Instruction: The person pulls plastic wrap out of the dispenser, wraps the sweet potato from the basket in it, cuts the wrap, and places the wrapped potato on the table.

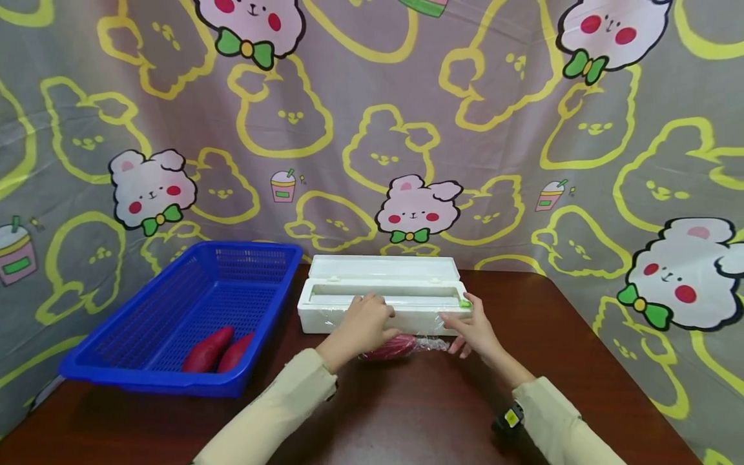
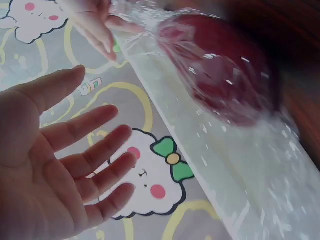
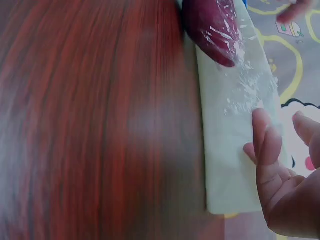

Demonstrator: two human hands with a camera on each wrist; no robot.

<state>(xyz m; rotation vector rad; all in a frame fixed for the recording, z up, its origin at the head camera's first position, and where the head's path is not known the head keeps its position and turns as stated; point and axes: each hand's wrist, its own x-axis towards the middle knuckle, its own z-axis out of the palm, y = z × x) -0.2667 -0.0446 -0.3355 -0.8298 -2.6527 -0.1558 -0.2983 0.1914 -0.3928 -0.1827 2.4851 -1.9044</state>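
A red-skinned sweet potato (image 1: pixel 391 347), partly wrapped in clear cling film (image 1: pixel 433 344), lies against the front of a white cling film dispenser (image 1: pixel 372 320). My left hand (image 1: pixel 363 323) is over the dispenser's front, above the sweet potato. In the left wrist view, its fingers (image 2: pixel 97 162) are spread and loosely bent with nothing between them. At the dispenser's right end, my right hand (image 1: pixel 473 332) has its fingertips close by the film. The right wrist view shows its thumb apart from the other fingers (image 3: pixel 270 145).
A blue plastic basket (image 1: pixel 154 381) stands on the left side of the dark wooden table (image 1: pixel 418 420), with two sweet potatoes (image 1: pixel 209 349) inside. The dispenser's lid (image 1: pixel 383 267) is raised at the back, and a green slider (image 1: pixel 465 303) sits at its right end. A patterned curtain (image 1: pixel 360 174) hangs behind.
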